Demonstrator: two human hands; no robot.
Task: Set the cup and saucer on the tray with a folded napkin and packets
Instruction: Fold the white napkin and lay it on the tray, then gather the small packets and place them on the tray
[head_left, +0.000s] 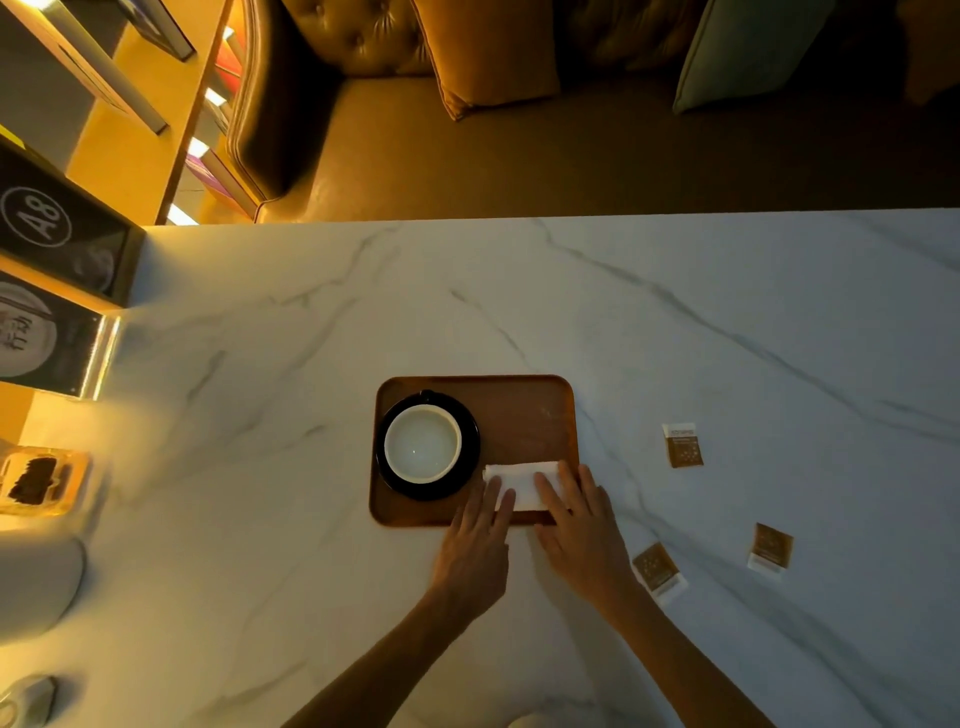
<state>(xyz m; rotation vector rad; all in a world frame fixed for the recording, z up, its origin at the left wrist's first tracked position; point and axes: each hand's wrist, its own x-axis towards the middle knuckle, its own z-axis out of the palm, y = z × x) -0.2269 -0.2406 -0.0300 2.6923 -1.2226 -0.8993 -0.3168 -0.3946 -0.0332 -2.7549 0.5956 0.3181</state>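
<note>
My left hand and right hand lie flat, fingers spread, pressing the folded white napkin at the tray's near edge, beside the white cup on its black saucer. Bare desk stretches beyond; three brown packets lie right, print unreadable.

Three packets, one cup, one napkin

Both hands lie flat on a white folded napkin at the near right corner of the brown tray: left hand, right hand. Cup sits on black saucer; three packets lie on the marble table.
</note>
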